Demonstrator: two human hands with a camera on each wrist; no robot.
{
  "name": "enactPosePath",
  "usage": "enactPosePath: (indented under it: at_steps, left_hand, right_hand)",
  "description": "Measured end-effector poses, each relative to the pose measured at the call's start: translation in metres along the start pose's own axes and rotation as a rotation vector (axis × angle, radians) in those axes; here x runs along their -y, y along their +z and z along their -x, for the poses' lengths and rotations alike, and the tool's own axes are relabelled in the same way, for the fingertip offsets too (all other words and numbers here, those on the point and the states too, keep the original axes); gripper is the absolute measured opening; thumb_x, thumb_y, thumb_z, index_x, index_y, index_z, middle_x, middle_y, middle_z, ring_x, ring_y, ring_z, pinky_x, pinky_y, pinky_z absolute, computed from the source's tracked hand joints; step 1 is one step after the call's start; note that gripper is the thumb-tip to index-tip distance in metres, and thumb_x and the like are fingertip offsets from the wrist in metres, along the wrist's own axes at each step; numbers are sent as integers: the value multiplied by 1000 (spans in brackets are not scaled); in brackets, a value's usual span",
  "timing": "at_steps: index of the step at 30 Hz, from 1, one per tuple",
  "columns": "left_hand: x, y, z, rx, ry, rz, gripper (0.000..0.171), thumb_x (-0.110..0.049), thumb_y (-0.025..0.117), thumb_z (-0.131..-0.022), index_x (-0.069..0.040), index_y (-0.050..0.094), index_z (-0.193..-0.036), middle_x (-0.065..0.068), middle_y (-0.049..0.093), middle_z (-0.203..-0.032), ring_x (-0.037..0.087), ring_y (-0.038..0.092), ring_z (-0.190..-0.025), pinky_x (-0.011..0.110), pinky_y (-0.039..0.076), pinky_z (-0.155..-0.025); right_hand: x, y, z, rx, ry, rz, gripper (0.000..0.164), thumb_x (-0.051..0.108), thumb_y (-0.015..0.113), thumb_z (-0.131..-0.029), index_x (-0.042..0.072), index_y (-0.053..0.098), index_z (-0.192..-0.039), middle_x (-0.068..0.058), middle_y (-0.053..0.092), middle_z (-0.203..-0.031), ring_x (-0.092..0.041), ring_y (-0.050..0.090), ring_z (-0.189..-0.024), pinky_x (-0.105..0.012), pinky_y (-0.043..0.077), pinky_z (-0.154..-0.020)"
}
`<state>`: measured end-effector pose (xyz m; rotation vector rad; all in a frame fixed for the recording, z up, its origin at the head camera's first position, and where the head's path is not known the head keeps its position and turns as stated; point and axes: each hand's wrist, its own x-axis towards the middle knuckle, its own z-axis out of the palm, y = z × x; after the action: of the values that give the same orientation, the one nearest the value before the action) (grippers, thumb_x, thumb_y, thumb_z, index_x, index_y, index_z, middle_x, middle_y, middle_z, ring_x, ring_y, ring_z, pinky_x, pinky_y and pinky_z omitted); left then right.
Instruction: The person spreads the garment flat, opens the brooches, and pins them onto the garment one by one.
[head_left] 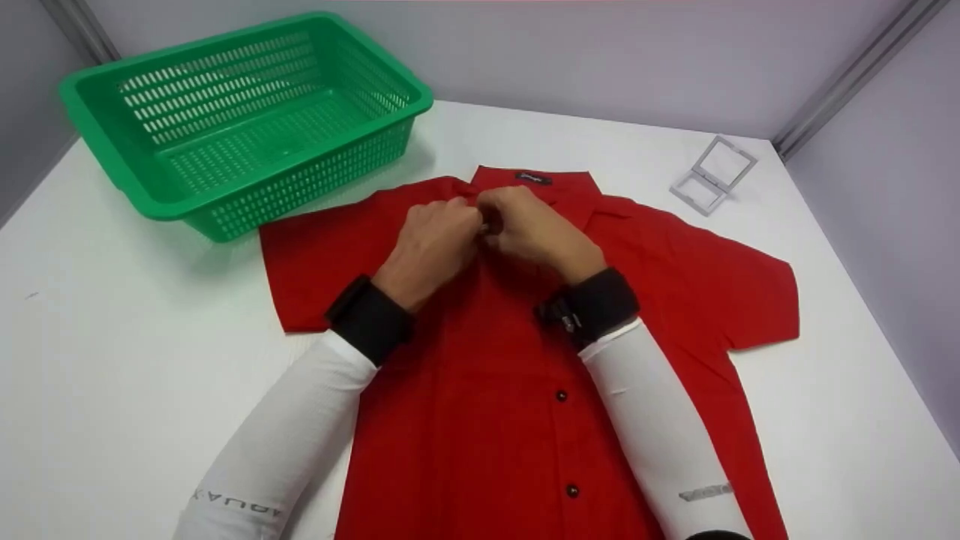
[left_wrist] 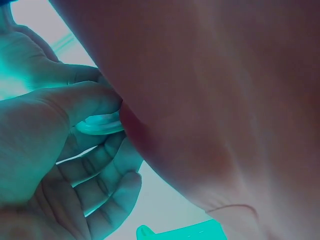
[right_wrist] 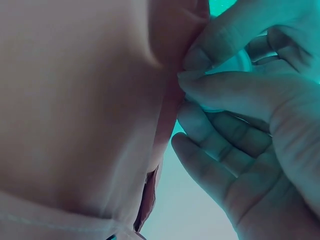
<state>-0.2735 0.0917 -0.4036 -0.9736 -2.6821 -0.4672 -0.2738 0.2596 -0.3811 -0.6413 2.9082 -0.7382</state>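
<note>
A red short-sleeved shirt [head_left: 487, 427] lies front up, with its collar at the far end. Just below that collar, my left hand [head_left: 431, 244] and right hand [head_left: 536, 229] meet over the front. Between their fingertips sits a small round disc [left_wrist: 102, 126], pale and shiny-rimmed, right at the edge of the cloth. The left thumb [left_wrist: 87, 100] presses over it in the left wrist view. From the right, the right thumb [right_wrist: 225, 90] pinches across the same disc [right_wrist: 236, 65], its other fingers loosely bent below. My hands hide most of the disc in the head view.
At the back left stands a green perforated plastic basket [head_left: 300, 176], close to the shirt's sleeve. An unfolded grey square frame case [head_left: 712, 176] with see-through panes lies at the back right. Pale walls [head_left: 600, 67] border the white table [head_left: 150, 360].
</note>
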Motion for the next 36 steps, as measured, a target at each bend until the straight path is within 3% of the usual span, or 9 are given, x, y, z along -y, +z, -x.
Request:
enactPosePath:
  at_steps: [9, 20, 30, 36]
  left_hand:
    - [-2, 0, 0, -4, -6, -12, 24, -21, 65, -93, -4, 61, -77, 11, 53, -63, 20, 48, -55, 35, 53, -58]
    - [-3, -3, -2, 55, -31, -4, 22, -24, 65, -94, -4, 65, -85, 12, 56, -67, 23, 56, -62, 36, 57, -64]
    - [-3, -1, -2, 32, -19, -49, 22, -23, 64, -94, -2, 66, -88, 13, 58, -69, 23, 57, -62, 37, 57, -64]
    - [-3, -2, -2, 26, -19, -42, 22, -23, 65, -93, -2, 67, -89, 13, 60, -70, 24, 58, -63, 37, 58, -64]
  right_hand:
    - [-2, 1, 0, -7, -18, 7, 13, 12, 66, -90, 17, 66, -102, 0, 63, -88, -16, 58, -84, -31, 52, -79]
    - [-3, 0, 1, -5, -22, 3, 17, 14, 65, -91, 18, 69, -107, 1, 64, -89, -17, 58, -84, -31, 52, -79]
    - [-4, -1, 1, -13, -18, 20, 19, 18, 67, -92, 17, 70, -111, 1, 66, -92, -16, 59, -88, -31, 53, -86]
    - [-6, -1, 0, -27, -18, 9, 14, 17, 67, -92, 16, 70, -106, 0, 65, -91, -16, 58, -89, -31, 53, -87]
